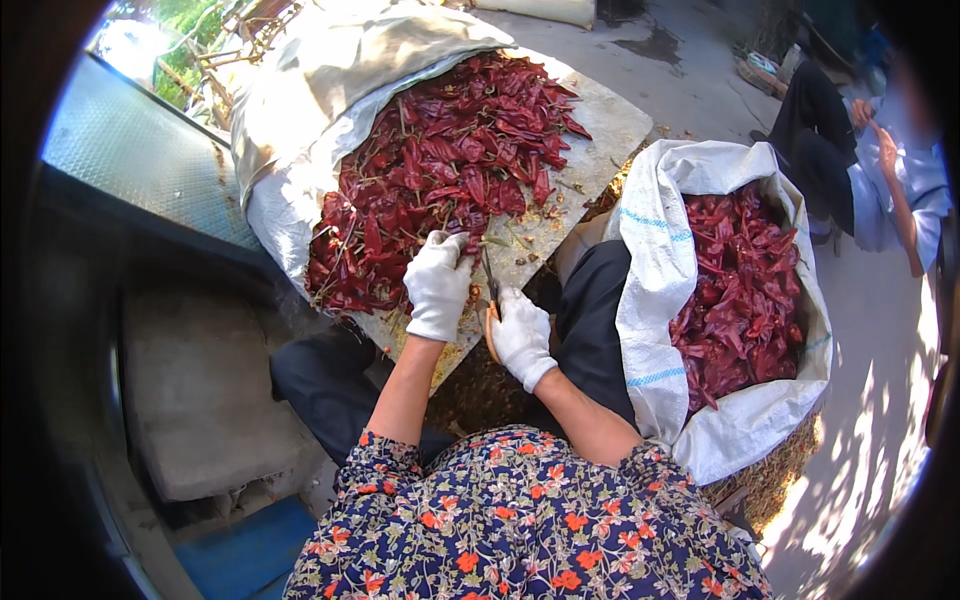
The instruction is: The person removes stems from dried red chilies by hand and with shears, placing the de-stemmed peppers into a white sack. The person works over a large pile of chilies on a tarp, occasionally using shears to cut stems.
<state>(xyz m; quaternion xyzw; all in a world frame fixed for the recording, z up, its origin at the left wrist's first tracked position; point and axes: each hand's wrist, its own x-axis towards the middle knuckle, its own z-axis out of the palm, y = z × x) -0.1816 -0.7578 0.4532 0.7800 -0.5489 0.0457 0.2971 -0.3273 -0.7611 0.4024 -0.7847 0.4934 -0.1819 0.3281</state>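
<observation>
My left hand, in a white knit glove, pinches a dried red chili pepper at the near edge of a large heap of dried red chili peppers. The glove hides much of the held pepper. Scissors with orange handles are in my right hand, gloved the same way. Their dark blades point up and away, just right of my left fingertips and close to a pale stem. The heap lies on a pale board across my lap, spilling from a white woven sack.
A second white woven sack, full of red peppers, stands open against my right leg. Bits of stem and seed litter the board. A seated person is at the far right. At the left are a grey seat and a textured panel.
</observation>
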